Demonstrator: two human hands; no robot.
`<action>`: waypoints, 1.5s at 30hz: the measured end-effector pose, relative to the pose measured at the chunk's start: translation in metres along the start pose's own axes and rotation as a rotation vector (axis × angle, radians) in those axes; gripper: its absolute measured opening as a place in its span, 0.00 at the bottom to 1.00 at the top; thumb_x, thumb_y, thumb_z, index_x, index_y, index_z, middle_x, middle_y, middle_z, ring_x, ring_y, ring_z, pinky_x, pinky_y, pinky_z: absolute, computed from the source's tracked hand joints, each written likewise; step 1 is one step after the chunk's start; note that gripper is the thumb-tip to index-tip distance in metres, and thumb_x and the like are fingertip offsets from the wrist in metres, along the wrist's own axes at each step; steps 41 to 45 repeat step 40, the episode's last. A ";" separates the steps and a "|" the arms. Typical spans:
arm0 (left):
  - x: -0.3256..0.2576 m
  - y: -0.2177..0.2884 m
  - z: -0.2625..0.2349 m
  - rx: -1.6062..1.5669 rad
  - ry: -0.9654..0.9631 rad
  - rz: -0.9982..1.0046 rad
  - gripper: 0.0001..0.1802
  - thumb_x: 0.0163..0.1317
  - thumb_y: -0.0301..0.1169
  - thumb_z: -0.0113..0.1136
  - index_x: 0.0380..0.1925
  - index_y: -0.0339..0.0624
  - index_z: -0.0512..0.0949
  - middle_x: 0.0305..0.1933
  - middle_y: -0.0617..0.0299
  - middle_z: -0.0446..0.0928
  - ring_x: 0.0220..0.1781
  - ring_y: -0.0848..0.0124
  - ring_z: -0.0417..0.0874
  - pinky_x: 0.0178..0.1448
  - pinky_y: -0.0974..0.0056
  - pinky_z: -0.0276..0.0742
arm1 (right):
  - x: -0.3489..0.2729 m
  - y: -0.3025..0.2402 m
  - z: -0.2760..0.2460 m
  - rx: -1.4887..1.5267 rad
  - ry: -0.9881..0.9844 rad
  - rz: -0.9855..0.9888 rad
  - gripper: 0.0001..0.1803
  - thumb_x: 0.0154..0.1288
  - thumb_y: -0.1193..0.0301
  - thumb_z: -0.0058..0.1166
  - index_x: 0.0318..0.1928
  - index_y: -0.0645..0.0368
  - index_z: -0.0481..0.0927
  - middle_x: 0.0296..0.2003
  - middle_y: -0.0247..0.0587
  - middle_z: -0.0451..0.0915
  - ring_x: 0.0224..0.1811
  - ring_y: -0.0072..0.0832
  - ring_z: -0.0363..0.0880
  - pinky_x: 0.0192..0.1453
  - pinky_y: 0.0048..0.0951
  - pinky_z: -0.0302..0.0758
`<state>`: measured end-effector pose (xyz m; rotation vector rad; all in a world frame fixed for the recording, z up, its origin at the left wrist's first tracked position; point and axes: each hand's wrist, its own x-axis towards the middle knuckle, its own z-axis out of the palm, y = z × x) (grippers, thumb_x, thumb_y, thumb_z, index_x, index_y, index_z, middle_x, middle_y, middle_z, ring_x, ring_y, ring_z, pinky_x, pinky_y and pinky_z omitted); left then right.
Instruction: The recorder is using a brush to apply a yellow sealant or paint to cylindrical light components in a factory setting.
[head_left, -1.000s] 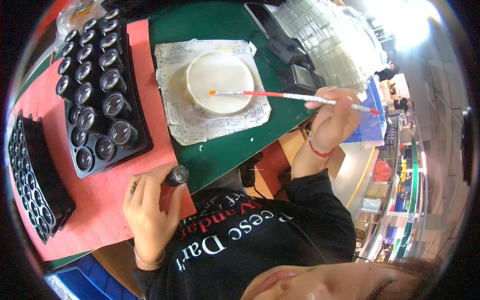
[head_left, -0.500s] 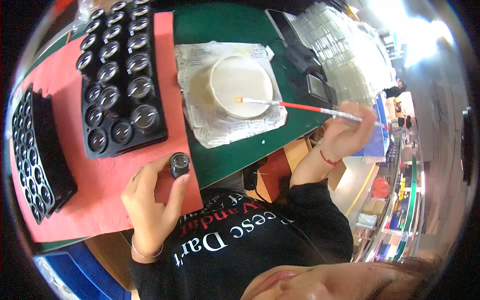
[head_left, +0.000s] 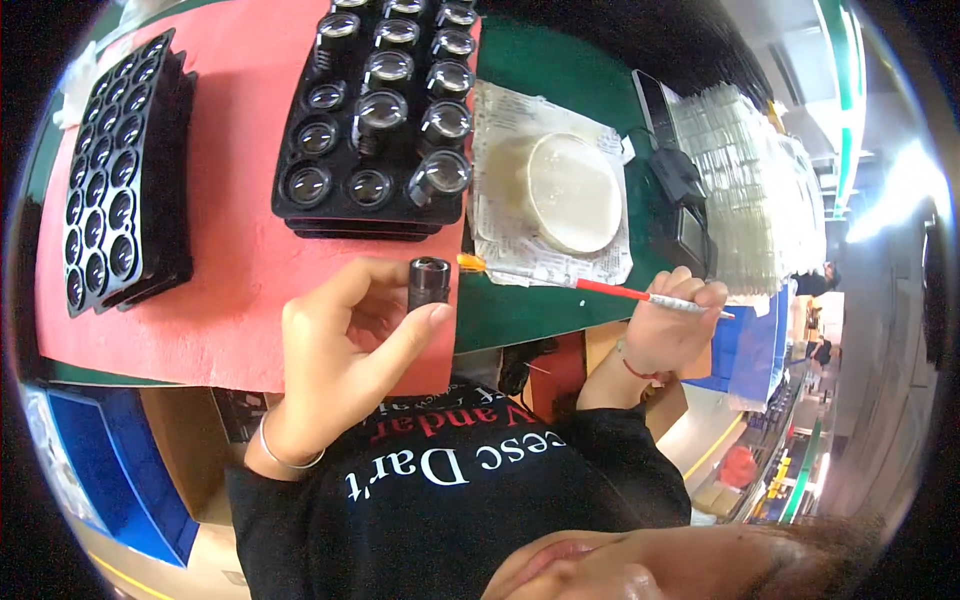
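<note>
Between the thumb and fingers of my left hand [head_left: 345,345] a short black cylinder with a glassy top [head_left: 429,285] stands upright, over the pink mat's edge. My right hand [head_left: 672,322] is closed round the handle of a thin paintbrush [head_left: 612,290] with a red and white shaft. Its orange-tinted bristles are just right of the cylinder's top, with a small gap or light contact; I cannot tell which. Beyond the brush, a round white dish [head_left: 575,195] with pale content rests on printed paper [head_left: 500,235].
A black tray [head_left: 335,222] of lens-topped cylinders, some standing taller, sits on the pink mat [head_left: 235,300]. Another black tray [head_left: 130,190] is at the left. Stacked clear plastic trays [head_left: 735,190] and a dark device [head_left: 690,235] are at the right on the green table [head_left: 520,320].
The brush has left the dish and come across to the cylinder in my left hand. The view has shifted, so the trays and dish appear farther right.
</note>
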<state>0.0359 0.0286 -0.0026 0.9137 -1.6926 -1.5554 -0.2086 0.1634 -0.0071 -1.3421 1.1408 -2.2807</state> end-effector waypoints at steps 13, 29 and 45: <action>-0.001 -0.009 -0.001 -0.091 -0.019 -0.001 0.13 0.48 0.28 0.64 0.32 0.32 0.75 0.24 0.60 0.78 0.24 0.79 0.78 0.28 0.76 0.73 | -0.003 0.000 0.000 0.021 0.036 -0.029 0.13 0.63 0.61 0.40 0.28 0.57 0.64 0.17 0.39 0.69 0.20 0.25 0.60 0.23 0.24 0.56; 0.000 -0.006 -0.009 -0.235 -0.129 -0.111 0.12 0.54 0.26 0.58 0.37 0.30 0.73 0.29 0.60 0.78 0.30 0.79 0.77 0.34 0.74 0.73 | -0.008 0.003 -0.002 -0.168 -0.008 -0.088 0.14 0.63 0.61 0.39 0.28 0.58 0.63 0.17 0.41 0.69 0.19 0.27 0.64 0.22 0.25 0.61; -0.006 -0.005 -0.009 -0.224 -0.113 -0.004 0.14 0.55 0.27 0.57 0.40 0.31 0.73 0.32 0.59 0.77 0.34 0.77 0.78 0.38 0.73 0.74 | -0.010 0.003 -0.001 0.120 0.157 -0.018 0.12 0.64 0.62 0.40 0.28 0.57 0.63 0.18 0.35 0.65 0.25 0.23 0.59 0.30 0.25 0.57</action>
